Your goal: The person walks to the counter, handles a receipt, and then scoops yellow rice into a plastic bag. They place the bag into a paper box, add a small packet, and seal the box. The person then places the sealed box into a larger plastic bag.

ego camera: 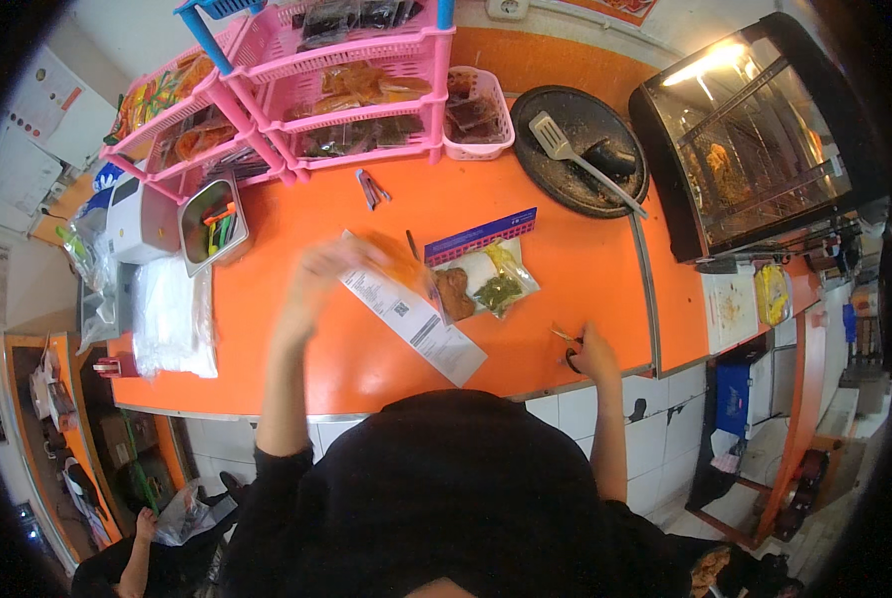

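My left hand, blurred by motion, is over the upper end of a long printed paper slip on the orange counter. An orange, blurred plastic packet is at its fingers; I cannot tell whether the hand grips it. My right hand holds black-handled scissors near the counter's front edge. Between the hands lies an open-looking food pack with rice, a browned piece of food and a clear bag of greens. A blue and pink printed strip lies along its back.
Pink racks of packets stand at the back, beside a pink basket. A spatula rests on a round black stone mortar. A lit display warmer is at right. Left are a metal tub and plastic bags. Another person's hand shows lower left.
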Tool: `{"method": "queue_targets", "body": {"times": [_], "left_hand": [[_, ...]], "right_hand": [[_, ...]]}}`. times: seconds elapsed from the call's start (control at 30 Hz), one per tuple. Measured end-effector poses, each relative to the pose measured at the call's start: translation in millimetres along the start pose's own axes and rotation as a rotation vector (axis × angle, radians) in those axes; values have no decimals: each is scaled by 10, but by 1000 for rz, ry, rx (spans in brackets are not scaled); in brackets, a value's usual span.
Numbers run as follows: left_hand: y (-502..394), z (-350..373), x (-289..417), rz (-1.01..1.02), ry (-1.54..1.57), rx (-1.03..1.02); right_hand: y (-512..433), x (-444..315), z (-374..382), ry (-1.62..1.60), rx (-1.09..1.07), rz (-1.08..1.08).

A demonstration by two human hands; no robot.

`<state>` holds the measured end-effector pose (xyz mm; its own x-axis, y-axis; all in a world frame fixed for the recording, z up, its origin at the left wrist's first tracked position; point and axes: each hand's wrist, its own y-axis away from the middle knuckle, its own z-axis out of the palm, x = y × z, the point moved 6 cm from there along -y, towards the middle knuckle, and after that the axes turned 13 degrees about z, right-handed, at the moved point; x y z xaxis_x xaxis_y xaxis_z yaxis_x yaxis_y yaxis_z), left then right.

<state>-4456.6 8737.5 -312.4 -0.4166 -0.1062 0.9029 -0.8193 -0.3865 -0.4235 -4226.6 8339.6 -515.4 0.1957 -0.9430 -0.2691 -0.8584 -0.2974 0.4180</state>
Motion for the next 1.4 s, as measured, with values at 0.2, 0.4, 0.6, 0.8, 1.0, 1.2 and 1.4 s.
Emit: {"method": "queue_targets", "body": {"times": [0.2, 0.4, 0.6, 0.8, 1.0, 1.2, 1.4], "left_hand": [[150, 1041, -796, -83, -163, -312], [503, 857, -976, -404, -443, -543], [1269, 363, -1040, -696, -462, -703], [2120, 367, -741, -1037, -567, -685], [2525, 288, -969, -1115, -479, -793], [1337, 124, -1064, -666, -571, -289], [103, 797, -1580, -6, -733, 173]], "right_hand": [[-68, -225, 80, -47, 113, -160], [132, -677, -217, 95, 273, -279], [493, -1623, -82, -1, 311, -753], [396, -1851, 16, 41, 312, -724], [95, -2242, -143, 143, 382, -763], [-727, -1984, -346, -50, 209, -341], [-973, -2129, -179, -983, 173, -506]]}}
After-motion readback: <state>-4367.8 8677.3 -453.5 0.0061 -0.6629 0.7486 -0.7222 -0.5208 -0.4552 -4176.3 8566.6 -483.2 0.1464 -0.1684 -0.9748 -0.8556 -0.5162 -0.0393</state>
